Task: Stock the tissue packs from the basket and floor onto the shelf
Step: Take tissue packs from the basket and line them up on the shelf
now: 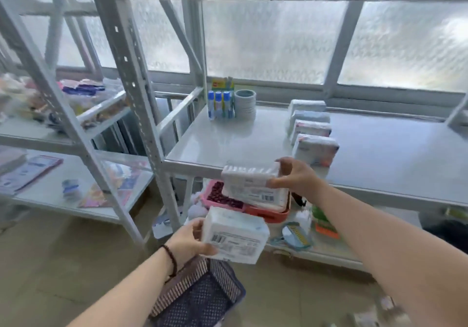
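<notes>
Gripping one tissue pack (250,177) in my right hand (295,176), another pack (234,235) in my left hand (188,240); four shelved packs (315,149) line up just beyond my right, basket (200,293) below my left.

I see four white tissue packs (312,134) standing in a row on the grey shelf (228,144). Two more packs, one (252,178) at the shelf edge, one (235,234) above the dark basket (200,299), seemingly barcode-side up.

On the shelf (253,136) we find four tissue packs (312,134) in a near-to-far row; bottles (219,104) far left, tape rolls (245,104) just right of them. Basket (200,299) on the floor, near left.
</notes>
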